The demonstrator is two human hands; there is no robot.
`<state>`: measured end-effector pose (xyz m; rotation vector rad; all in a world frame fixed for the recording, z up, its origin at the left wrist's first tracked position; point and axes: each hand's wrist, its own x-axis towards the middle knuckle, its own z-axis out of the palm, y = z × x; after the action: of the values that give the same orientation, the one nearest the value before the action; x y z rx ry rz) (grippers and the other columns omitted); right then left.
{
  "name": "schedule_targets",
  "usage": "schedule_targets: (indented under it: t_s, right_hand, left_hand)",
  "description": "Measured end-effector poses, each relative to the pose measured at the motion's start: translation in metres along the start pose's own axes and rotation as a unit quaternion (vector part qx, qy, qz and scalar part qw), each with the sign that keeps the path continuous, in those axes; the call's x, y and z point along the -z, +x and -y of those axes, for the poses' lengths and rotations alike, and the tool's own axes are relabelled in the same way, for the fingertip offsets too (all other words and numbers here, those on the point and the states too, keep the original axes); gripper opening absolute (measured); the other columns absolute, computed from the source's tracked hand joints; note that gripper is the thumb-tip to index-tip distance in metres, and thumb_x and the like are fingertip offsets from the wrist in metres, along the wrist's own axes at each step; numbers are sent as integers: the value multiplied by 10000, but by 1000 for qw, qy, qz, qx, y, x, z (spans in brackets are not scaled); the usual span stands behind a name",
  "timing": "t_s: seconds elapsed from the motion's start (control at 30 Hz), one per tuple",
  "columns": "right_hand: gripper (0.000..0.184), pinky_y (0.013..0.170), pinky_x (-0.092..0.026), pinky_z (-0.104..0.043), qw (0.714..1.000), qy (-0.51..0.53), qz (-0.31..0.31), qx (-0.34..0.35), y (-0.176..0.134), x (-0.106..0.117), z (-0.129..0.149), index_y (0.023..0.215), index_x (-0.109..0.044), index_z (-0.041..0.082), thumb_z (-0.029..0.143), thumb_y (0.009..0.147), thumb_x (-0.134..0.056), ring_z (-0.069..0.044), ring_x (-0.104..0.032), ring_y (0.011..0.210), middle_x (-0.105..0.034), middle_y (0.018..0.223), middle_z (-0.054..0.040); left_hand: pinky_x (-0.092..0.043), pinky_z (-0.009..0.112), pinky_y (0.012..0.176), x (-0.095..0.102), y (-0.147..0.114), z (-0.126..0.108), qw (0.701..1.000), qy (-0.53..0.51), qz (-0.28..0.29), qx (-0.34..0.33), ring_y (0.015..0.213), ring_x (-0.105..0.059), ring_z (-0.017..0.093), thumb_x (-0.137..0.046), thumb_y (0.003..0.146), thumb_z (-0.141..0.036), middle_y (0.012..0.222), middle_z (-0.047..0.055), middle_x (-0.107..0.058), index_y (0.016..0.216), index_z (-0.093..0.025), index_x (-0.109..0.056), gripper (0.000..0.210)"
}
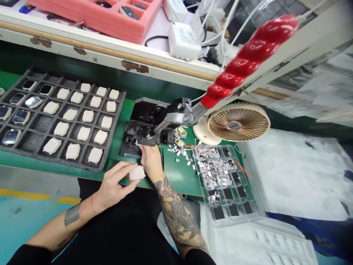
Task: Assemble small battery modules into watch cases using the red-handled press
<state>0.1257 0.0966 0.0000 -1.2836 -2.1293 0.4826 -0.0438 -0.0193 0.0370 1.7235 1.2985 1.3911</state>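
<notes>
Between the thumb and fingers of my left hand is a cream-coloured watch case, held just in front of the bench edge. My right hand reaches to the front of a black hand press. Its fingertips go under the press's upper plate and are hidden, so what they touch does not show. A long red grip on the press's metal lever slants up to the right. To the left, a grey foam tray bears many cream cases and several with dark glass faces.
A beige fan stands right of the press. Small white parts lie scattered on the green mat beside a clear compartment tray. Above runs a shelf with a pink foam tray, a white adapter and loose cables.
</notes>
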Motion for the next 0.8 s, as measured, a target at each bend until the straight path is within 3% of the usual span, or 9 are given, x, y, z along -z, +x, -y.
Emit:
schedule_targets:
  t_s: [0.13,0.27,0.37,0.5,0.57,0.63,0.73,0.8]
  right_hand:
    - [406,1190,-578,-477,992,102,-70,-26,-33,20,12,1454,-696,244,179,1124,-468,-263,-681,1374,-723,1434,-135]
    - [452,1196,-594,-510,986,116,-115,-41,-61,45,10,1532,-652,270,177,1119,-494,-268,-678,1411,-706,1491,-131]
    - [439,1172,-613,-528,985,92,-135,-48,-67,59,3,1526,-662,276,200,1113,-532,-281,-694,1388,-721,1468,-135]
    - [453,1176,-614,-551,986,85,-133,-56,-73,65,-2,1550,-645,281,215,1115,-538,-295,-691,1404,-716,1488,-142]
    - [459,1166,-621,-561,986,88,-131,-58,-76,65,-2,1557,-639,283,213,1113,-543,-302,-693,1406,-719,1488,-143]
    - [470,1145,-635,-565,984,85,-148,-48,-76,62,1,1555,-640,285,195,1101,-563,-307,-702,1394,-729,1473,-142]
    - [539,1086,-666,-579,981,78,-179,12,-70,54,13,1575,-623,299,144,1059,-610,-323,-725,1346,-740,1445,-140]
    - [625,1009,-694,-580,978,74,-175,86,-64,47,24,1608,-589,319,114,1021,-653,-334,-753,1274,-755,1396,-137]
  left_hand:
    - [-672,317,843,-2,3,3,994,95,-31,-38,910,-762,195,-767,1022,-188,1252,106,-755,1513,-268,-678,505]
    - [-662,424,972,-16,30,14,964,263,23,-28,1135,-753,295,-656,1100,-264,1343,170,-724,1509,-215,-663,412]
    - [-647,400,838,-30,57,23,919,387,79,-2,1084,-754,310,-603,1114,-240,1278,179,-745,1331,-188,-757,272]
    - [-574,327,659,-41,81,28,883,439,157,58,887,-788,264,-567,1089,-121,1189,147,-765,1244,-224,-806,303]
    - [-570,330,649,-39,84,23,876,439,184,77,858,-801,271,-560,1082,-111,1195,161,-770,1260,-208,-803,316]
    - [-598,350,679,-34,79,14,891,406,188,75,890,-815,289,-589,1078,-141,1312,196,-757,1331,-191,-774,317]
    - [-654,361,778,-25,60,-8,960,215,173,53,966,-820,274,-716,1043,-247,1505,182,-698,1511,-240,-665,471]
    - [-662,330,797,-21,44,-22,990,53,113,62,943,-806,235,-738,1044,-298,1404,134,-759,1514,-257,-650,481]
